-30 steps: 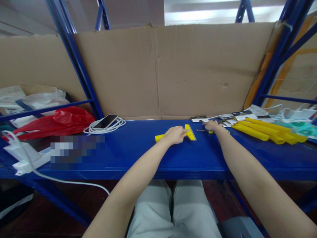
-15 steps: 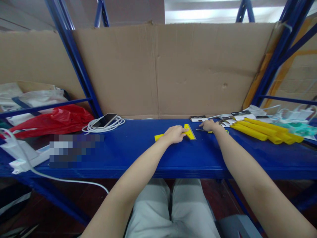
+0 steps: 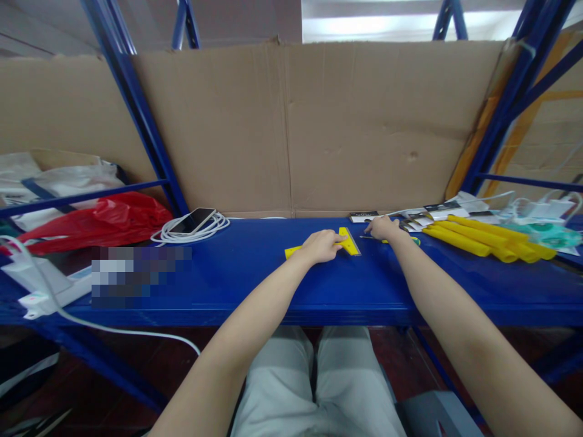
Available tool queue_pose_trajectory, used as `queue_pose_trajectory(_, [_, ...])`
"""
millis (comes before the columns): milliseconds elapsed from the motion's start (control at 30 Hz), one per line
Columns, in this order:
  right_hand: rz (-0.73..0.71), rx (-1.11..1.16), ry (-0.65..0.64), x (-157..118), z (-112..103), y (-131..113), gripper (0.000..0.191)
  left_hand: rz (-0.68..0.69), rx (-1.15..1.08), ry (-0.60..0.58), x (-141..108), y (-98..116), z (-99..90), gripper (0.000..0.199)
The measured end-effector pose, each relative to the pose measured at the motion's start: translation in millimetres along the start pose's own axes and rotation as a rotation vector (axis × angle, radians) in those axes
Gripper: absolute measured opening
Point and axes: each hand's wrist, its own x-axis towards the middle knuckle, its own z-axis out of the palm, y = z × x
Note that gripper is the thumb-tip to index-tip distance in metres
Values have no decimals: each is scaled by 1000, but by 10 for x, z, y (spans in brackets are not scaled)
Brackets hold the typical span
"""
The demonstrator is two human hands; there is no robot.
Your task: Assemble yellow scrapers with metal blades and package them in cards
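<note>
My left hand point(image 3: 321, 246) is wrapped round the yellow handle of a scraper point(image 3: 350, 241), whose wide head with a clear-looking edge points right, just above or on the blue table. To the right, my right hand point(image 3: 381, 228) is low over the tabletop, its fingers loosely bent and reaching left, with no object visible in them. Beneath it lies a screwdriver point(image 3: 415, 241) with a yellow-green handle; its thin shaft shows left of the fingers. A small black-and-white packet point(image 3: 363, 216) sits just behind the fingertips.
Several yellow tubes point(image 3: 483, 240) and paper packets point(image 3: 444, 211) lie at the right. A phone point(image 3: 195, 221) rests on a coiled white cable point(image 3: 218, 226) at the back left. Beyond it are a red bag point(image 3: 104, 218) and a power strip point(image 3: 40, 300). A cardboard wall point(image 3: 228, 133) closes the back.
My right hand has shifted slightly up and left, showing more of the screwdriver beneath. The left hand and scraper have hardly moved.
</note>
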Motion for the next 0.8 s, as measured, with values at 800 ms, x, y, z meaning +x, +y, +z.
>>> queue_pose_trajectory(800, [290, 260, -23, 98, 51, -14, 22, 1, -1, -2, 11, -18, 33, 38])
